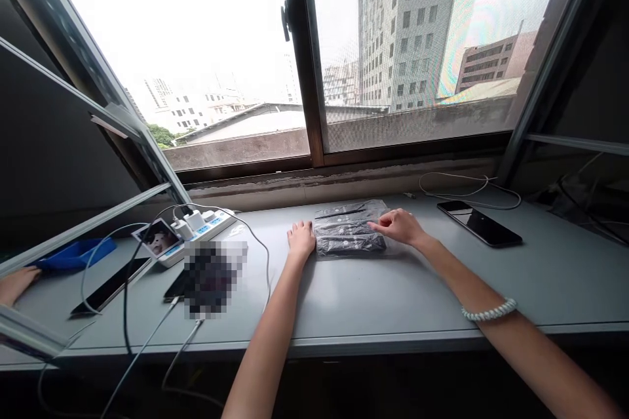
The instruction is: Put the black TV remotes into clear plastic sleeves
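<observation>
A clear plastic bag (350, 256) lies flat on the grey desk, with dark folded fabric (346, 232) inside it that shows a row of small light dots. My left hand (301, 237) rests on the desk against the bag's left edge, its fingers stretched forward. At the bag's right side, my right hand (397, 225) has its fingers curled and its thumb pointing over the bag, pinching what looks like the loose plastic. The fingertips are partly hidden. A pale coiled band (490, 311) circles my right wrist.
A black phone (479, 223) and a white cable (472, 191) lie at the right. To the left are a power strip (209, 225) with chargers, a dark tablet (111, 286), several cables and a blue tray (78, 255). Another person's hand (19, 282) is at the far left, beyond the metal frame.
</observation>
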Tool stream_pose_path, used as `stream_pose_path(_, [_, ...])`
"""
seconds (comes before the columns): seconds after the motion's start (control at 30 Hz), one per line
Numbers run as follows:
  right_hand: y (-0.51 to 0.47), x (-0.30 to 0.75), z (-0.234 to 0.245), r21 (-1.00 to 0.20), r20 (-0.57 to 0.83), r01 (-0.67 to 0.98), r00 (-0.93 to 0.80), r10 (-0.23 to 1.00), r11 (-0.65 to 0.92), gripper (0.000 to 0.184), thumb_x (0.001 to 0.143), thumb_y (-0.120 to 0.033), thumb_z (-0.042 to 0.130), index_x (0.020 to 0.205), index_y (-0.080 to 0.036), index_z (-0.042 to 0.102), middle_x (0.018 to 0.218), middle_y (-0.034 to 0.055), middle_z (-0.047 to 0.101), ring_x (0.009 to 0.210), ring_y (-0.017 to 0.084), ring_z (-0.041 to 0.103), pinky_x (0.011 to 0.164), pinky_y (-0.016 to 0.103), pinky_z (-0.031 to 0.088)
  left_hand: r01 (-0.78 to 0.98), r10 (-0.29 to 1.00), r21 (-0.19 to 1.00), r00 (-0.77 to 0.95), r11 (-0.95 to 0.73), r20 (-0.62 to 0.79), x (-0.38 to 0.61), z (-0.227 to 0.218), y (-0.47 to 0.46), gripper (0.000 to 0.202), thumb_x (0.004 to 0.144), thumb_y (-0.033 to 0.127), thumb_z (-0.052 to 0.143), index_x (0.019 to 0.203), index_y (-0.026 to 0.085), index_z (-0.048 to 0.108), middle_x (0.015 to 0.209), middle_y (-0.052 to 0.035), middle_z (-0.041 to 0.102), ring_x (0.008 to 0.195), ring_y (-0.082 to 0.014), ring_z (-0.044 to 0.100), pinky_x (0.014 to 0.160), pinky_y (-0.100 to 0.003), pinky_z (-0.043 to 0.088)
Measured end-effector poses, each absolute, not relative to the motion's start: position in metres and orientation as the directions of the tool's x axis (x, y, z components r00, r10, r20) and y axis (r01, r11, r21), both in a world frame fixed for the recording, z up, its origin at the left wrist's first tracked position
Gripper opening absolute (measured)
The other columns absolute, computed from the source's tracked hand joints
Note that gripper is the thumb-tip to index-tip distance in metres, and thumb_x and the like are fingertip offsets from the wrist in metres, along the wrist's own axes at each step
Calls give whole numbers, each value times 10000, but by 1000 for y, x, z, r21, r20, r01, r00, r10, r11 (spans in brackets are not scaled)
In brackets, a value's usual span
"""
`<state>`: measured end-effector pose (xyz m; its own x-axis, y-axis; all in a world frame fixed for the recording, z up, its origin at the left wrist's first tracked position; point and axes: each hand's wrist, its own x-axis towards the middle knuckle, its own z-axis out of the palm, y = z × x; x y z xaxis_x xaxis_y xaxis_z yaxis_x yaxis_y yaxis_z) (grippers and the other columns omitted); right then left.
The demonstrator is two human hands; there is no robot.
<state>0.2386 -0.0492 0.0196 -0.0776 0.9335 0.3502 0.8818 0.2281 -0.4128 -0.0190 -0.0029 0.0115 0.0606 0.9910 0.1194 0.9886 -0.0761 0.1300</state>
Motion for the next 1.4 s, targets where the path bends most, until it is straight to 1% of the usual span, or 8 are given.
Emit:
stream_pose_path(0.1, [-51,237,19,-425,327,859,-148,933,285,477,713,-603,529,462,-200,474,522,-21,567,529,114,491,548,235,322,987,992,143,54,-70,113,-19,12,-3,415,913,239,223,1204,238,519,1268,-83,525,1197,-238,420,966,-402,332])
stream_pose_path(0.23, [-51,235,15,-427,324,850,-175,930,309,433,669,-592,577,498,-202,498,539,-30,585,529,107,491,540,232,317,985,993,159,44,-61,108,-19,13,-3,423,919,278,204,1196,235,522,1272,-77,523,1206,-237,415,970,-401,332])
stream_pose_path(0.37, [-49,232,11,-442,333,838,-177,926,319,412,670,-579,582,513,-205,504,546,-34,586,530,106,491,537,232,320,984,994,168,37,-55,107,-17,14,-3,445,918,303,180,1151,224,551,1256,-87,533,1197,-241,425,968,-408,331])
stream_pose_path(0.57, [-47,228,8,-486,366,789,-207,907,376,381,685,-546,590,526,-205,529,568,-26,599,541,107,503,543,226,348,976,995,212,21,-42,98,-15,13,-3,538,896,496,170,1147,219,557,1271,-92,529,1223,-267,399,985,-425,308])
stream_pose_path(1.07, [-45,223,6,-531,447,710,-229,865,463,351,695,-523,614,560,-201,576,589,-15,610,534,107,502,554,233,384,968,999,249,19,-27,33,-13,15,-5,603,875,578,166,1239,213,478,1403,-106,408,1331,-298,270,1032,-465,234])
stream_pose_path(1.17, [-46,222,7,-536,440,713,-222,870,452,357,717,-528,593,570,-203,583,605,-10,615,557,114,519,561,236,384,961,999,276,15,-23,31,-14,15,-4,586,885,556,139,1197,227,509,1391,-93,428,1322,-287,289,1034,-461,235])
stream_pose_path(1.27, [-46,223,9,-518,455,768,-125,882,376,370,762,-529,540,584,-208,590,645,-3,627,593,122,536,550,239,361,953,999,302,8,-18,34,-15,16,-3,575,888,544,129,1175,240,525,1384,-80,442,1324,-280,291,1037,-460,236])
stream_pose_path(1.4, [-47,225,12,-491,479,842,47,877,223,370,769,-541,520,599,-220,588,724,-13,653,607,122,538,540,243,325,950,1000,311,3,-4,6,-13,16,-5,723,827,675,177,1299,193,437,1459,-112,328,1371,-321,189,1066,-484,187])
